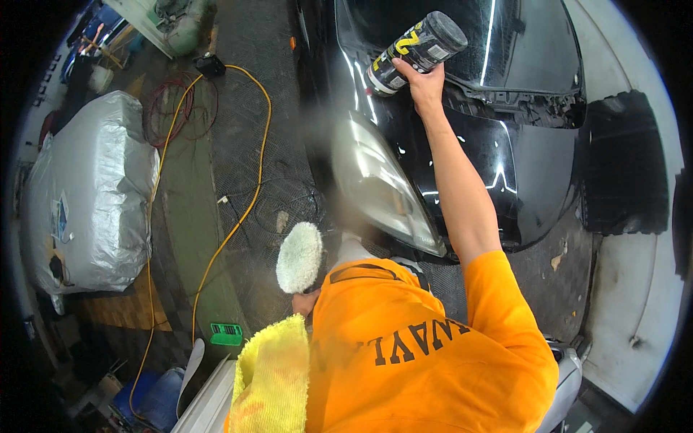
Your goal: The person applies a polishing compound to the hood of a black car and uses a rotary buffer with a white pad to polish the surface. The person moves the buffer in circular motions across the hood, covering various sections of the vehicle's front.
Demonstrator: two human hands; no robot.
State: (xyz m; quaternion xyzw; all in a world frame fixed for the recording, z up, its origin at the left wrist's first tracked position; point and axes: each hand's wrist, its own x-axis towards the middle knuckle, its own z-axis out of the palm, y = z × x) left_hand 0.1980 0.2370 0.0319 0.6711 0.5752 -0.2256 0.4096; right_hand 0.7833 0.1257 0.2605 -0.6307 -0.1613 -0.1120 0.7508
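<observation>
My right hand [424, 81] is wrapped round a black bottle [408, 58] with yellow and white label print. The bottle tilts, its base up to the right and its narrower end down to the left, above the black car [491, 155]. Below my right forearm is the car's hazy headlight [379, 184]. Close to my body on the left, my left hand [305, 302] is closed below a round white wool polishing pad [299, 257]. The sleeve and towel partly hide this hand. A yellow towel [271, 379] hangs over my left shoulder.
A yellow cord [260, 166] loops over the dark floor mat, near a red coiled hose [180, 115]. At the left stands a bulky shape under a silver cover [97, 195]. A green case [227, 333] lies at lower left. A pale wall [621, 289] bounds the right side.
</observation>
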